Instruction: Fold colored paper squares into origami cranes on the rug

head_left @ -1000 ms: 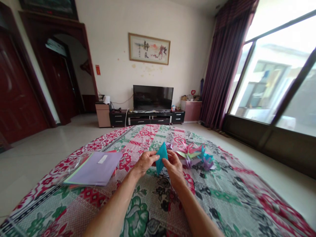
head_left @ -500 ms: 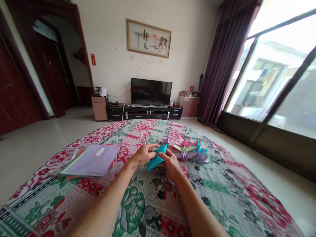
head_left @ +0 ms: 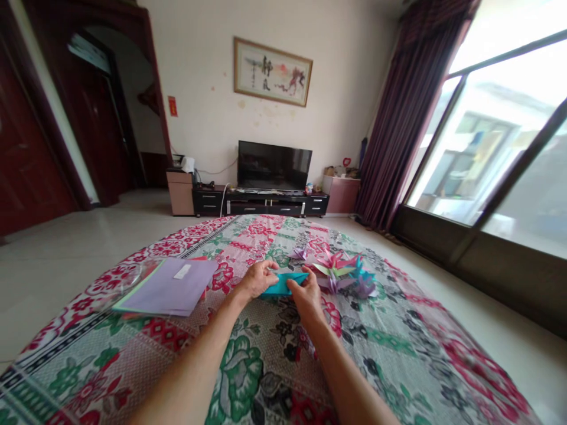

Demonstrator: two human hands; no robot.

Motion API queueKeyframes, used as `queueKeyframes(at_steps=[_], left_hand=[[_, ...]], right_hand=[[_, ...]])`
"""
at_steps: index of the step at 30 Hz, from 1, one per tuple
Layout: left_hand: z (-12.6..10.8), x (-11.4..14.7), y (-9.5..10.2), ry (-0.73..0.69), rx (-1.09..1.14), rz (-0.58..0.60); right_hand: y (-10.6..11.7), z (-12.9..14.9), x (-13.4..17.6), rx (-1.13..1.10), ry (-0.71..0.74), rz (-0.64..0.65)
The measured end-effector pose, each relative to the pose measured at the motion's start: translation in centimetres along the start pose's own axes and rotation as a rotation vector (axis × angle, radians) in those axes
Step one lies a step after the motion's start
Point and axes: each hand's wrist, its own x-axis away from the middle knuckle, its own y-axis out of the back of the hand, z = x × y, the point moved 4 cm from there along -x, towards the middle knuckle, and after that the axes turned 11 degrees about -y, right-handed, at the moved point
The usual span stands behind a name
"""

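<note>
A folded piece of blue origami paper (head_left: 280, 285) lies roughly level between my two hands over the middle of the table. My left hand (head_left: 257, 280) pinches its left end, with thumb and fingers closed. At the other end, my right hand (head_left: 306, 291) grips it, the thumb on top and the fingers behind. Just right of my right hand sit several folded paper cranes: a pink one (head_left: 335, 260), a blue one (head_left: 362, 270) and purple ones (head_left: 335, 284). One small purple crane (head_left: 299, 253) stands apart, beyond my hands.
A stack of coloured paper sheets (head_left: 170, 289), purple on top with a small white label, lies to the left. The round table has a flowered cloth (head_left: 239, 378). Past its far edge stand a low black cabinet (head_left: 266, 203) and a television (head_left: 274, 165).
The blue paper has turned from a steep diagonal to nearly level. My hands have shifted slightly apart, and the right one has moved a little to the right. The camera view has shifted slightly.
</note>
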Motion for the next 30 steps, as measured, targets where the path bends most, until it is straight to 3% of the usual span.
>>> queueKeyframes(at_steps=[5,10,14,17,21,30], left_hand=[[0.0,-0.2,-0.3,-0.203,-0.366,0.035],[0.3,-0.1,-1.0,-0.405,-0.586,0.123],[0.5,0.1,-1.2,-0.464,-0.691,0.175],[0.3,0.4,-1.3,-0.486,-0.742,0.196],[0.3,0.6,-1.1,-0.498,-0.775,0.156],[1.0,0.9,-0.7,-0.480,-0.760,0.110]], right_hand=[[0.5,1.2,0.9,0.440,0.046,-0.106],[0.1,1.7,2.1,0.660,0.302,-0.124],[0.2,2.2,2.9,0.749,0.493,-0.193],[-0.2,2.2,3.0,0.761,0.591,-0.061],[-0.6,1.5,2.7,0.775,0.615,0.111],[-0.7,0.6,2.6,0.756,0.623,0.108]])
